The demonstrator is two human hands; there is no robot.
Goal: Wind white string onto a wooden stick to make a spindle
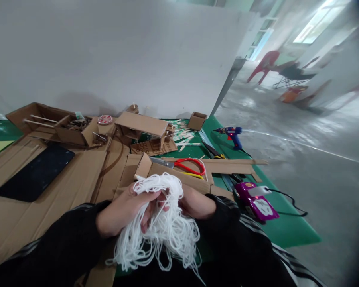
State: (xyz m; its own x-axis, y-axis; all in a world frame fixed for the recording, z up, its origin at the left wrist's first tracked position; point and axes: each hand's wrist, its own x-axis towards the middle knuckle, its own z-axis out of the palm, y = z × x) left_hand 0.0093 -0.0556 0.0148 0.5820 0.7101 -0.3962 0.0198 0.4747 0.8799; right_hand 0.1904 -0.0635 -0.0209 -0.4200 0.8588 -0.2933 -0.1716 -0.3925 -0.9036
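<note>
A large tangled bundle of white string [167, 235] hangs in front of me at the near edge of the table. My left hand [128, 209] is closed on it, its thumb lying over the loops. From the other side my right hand [194, 201] grips the same bundle, and most of its fingers are hidden behind the strands. Loose loops droop below both hands. Just beyond them lie red-handled scissors [191, 165] on a piece of cardboard [179, 179].
A black tablet-like slab [36, 171] lies on cardboard at left. Cardboard boxes [143, 123] and scattered wooden sticks [182, 133] stand along the back. At right are a blue glue gun [231, 133] and a purple power strip [254, 201] with a cable.
</note>
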